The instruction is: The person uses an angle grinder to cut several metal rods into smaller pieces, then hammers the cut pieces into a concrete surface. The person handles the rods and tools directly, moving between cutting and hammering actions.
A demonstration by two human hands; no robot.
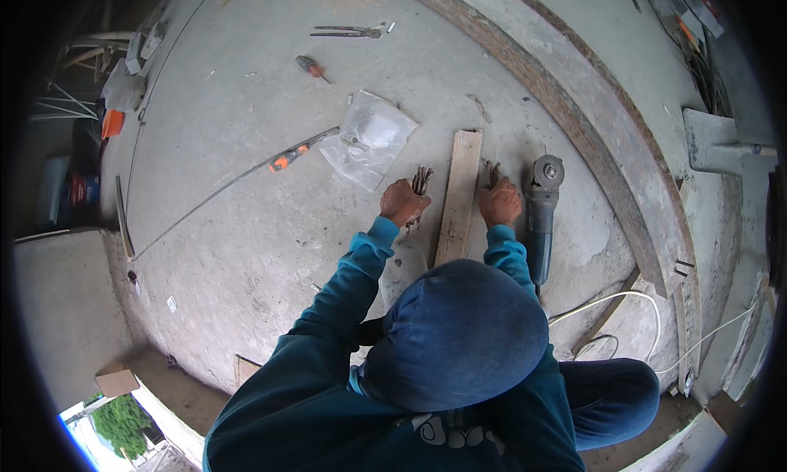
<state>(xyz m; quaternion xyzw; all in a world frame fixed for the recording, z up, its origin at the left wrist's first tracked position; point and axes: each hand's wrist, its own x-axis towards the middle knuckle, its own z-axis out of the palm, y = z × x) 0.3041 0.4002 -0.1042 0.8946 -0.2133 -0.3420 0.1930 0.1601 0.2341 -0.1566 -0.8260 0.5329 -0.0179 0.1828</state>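
My left hand [404, 203] is closed round a bundle of short, thin brown rods [422, 179], their ends poking out above and below the fist. A smaller bunch of similar rods [493, 171] sticks up from my right hand [500, 203], whose fingers are curled round it. Between the two hands a narrow wooden board [459, 189] lies on the concrete floor, its near end hidden behind my raised knee [455, 337]. Just right of my right hand is an angle grinder [541, 214], disc end away from me. A clear plastic bag [373, 136] lies beyond my left hand.
Left of the bag are a long thin rod [213, 200] and an orange-and-black handled tool [288, 158]. Farther away lie a screwdriver [311, 68] and pincers [348, 31]. A long plank [566, 103] borders the right side; a pale cable [656, 308] loops near my other leg.
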